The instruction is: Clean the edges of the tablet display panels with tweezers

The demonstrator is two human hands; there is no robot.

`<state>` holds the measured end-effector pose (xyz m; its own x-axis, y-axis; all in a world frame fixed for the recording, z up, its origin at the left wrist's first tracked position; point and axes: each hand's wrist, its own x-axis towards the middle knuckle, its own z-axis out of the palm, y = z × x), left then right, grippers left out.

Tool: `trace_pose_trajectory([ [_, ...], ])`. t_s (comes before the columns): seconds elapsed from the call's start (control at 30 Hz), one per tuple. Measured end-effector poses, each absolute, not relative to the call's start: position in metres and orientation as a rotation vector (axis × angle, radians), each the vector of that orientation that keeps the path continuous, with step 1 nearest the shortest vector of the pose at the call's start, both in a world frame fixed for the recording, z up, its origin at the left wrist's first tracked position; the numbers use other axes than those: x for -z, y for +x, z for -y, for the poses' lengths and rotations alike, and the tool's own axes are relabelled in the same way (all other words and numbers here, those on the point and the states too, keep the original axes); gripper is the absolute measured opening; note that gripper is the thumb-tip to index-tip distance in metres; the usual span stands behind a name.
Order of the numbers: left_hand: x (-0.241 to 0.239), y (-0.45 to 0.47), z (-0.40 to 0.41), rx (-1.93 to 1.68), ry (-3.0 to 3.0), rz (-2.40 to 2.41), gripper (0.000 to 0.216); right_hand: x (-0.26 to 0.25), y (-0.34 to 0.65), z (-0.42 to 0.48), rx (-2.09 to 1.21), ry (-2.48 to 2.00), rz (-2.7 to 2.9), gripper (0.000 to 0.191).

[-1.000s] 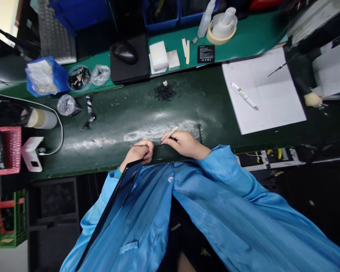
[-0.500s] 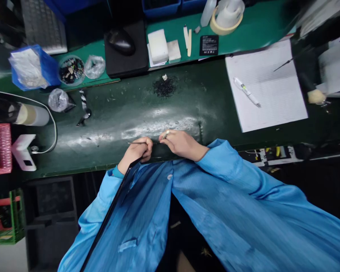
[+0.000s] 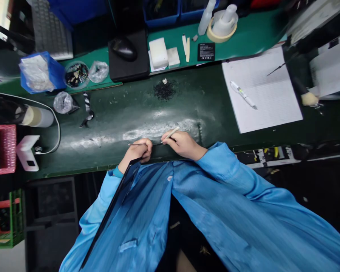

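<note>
My left hand [image 3: 136, 152] is closed near the bench's front edge, in front of my blue coat. A long, thin black piece [image 3: 109, 213], perhaps a panel seen nearly edge-on, runs from under it down across my left sleeve. One slim dark end [image 3: 136, 144] pokes out level with the fingers. Just right of it, my right hand [image 3: 187, 145] pinches a pale slender stick [image 3: 174, 132], its lower tip close to the left fingers. What the tip touches is too small to make out.
A pile of black scraps [image 3: 164, 90] lies mid-bench. Lined paper [image 3: 269, 90] with a white pen [image 3: 243, 94] rests at right. A mouse [image 3: 124, 48], white blocks [image 3: 158, 53], and a roll of tape [image 3: 215, 37] stand behind; a pink tray [image 3: 10, 151] and white cable [image 3: 57, 132] are left.
The pale stick in my right hand has turned, so more of it shows above the fingers. The black piece shows a little more of its flat face. My view has shifted slightly.
</note>
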<state>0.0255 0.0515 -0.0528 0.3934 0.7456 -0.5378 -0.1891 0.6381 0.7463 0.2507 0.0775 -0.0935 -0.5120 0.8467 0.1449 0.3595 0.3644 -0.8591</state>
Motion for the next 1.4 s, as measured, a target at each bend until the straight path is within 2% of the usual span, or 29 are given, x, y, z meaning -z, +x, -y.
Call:
trace_pose_trajectory([
  [0.37, 0.056, 0.024, -0.052, -0.658, 0.623, -0.987, 0.01, 0.09, 0.243, -0.076, -1.065, -1.013, 2.188, 0.027],
  [0.6, 0.055, 0.022, -0.057, -0.648, 0.6, -0.926, 0.013, 0.088, 0.244, -0.076, -1.193, -1.095, 1.91, 0.016],
  [0.7, 0.051, 0.019, -0.065, -0.684, 0.581, -0.876, 0.015, 0.088, 0.252, -0.085, -1.181, -1.178, 1.692, 0.023],
  [0.83, 0.039, 0.016, -0.087, -0.728, 0.56, -0.78, 0.018, 0.081, 0.258, -0.1, -1.374, -1.213, 1.183, 0.032],
  [1.0, 0.024, 0.016, -0.112, -0.757, 0.559, -0.689, 0.022, 0.063, 0.247, -0.11, -1.641, -1.12, 1.198, 0.047],
  [1.13, 0.025, 0.017, -0.114, -0.784, 0.516, -0.678, 0.023, 0.056, 0.234, -0.11, -1.747, -1.094, 1.217, 0.048],
  [1.27, 0.034, 0.008, -0.104, -0.828, 0.451, -0.674, 0.031, 0.058, 0.228, -0.111, -1.719, -1.15, 1.279, 0.044],
  [1.4, 0.041, -0.016, -0.093, -0.968, 0.385, -0.668, 0.036, 0.062, 0.235, -0.13, -1.492, -1.301, 1.402, 0.04],
])
